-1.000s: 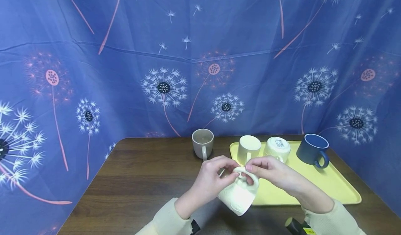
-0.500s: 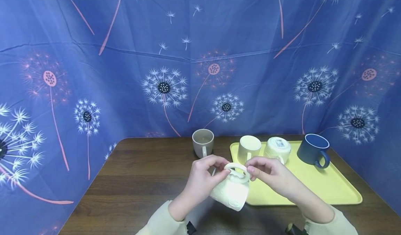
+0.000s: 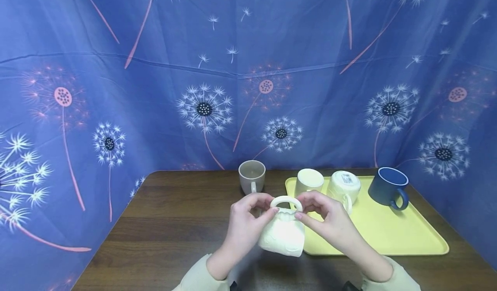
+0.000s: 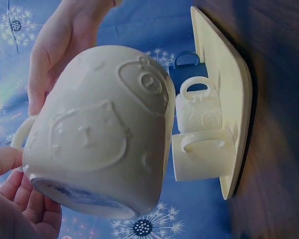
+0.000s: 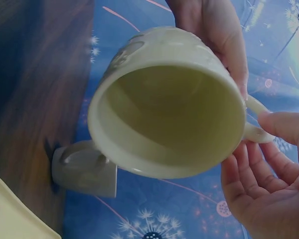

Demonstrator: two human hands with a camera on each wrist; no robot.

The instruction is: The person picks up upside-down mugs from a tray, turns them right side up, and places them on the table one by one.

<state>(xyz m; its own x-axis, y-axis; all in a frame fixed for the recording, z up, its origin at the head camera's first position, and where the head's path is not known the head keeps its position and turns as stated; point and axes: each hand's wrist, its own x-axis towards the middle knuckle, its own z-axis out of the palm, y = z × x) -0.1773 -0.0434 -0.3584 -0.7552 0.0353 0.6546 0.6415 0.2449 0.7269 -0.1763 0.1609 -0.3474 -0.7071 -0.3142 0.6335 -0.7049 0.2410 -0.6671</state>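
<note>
Both my hands hold a white mug [image 3: 281, 238] up above the table, tipped on its side with its handle on top. My left hand [image 3: 243, 226] pinches one end of the handle between thumb and fingers. At the handle's other end, my right hand [image 3: 333, 223] does the same. A raised animal face shows on the mug's wall in the left wrist view, where the base is partly visible too. In the right wrist view its mouth [image 5: 169, 119] faces the camera, and the visible inside is bare.
A grey mug [image 3: 251, 179] stands upright at the back of the wooden table [image 3: 174, 226]. On the yellow tray [image 3: 388, 235] at right are a plain white mug [image 3: 309, 179], an upside-down white mug [image 3: 344, 185] and a navy mug [image 3: 386, 187]. A patterned blue cloth [image 3: 155, 110] hangs behind.
The held mug has shifted left and turned, so its handle now sits level on top. Both hands have moved left with it, the right hand now closer to the mug.
</note>
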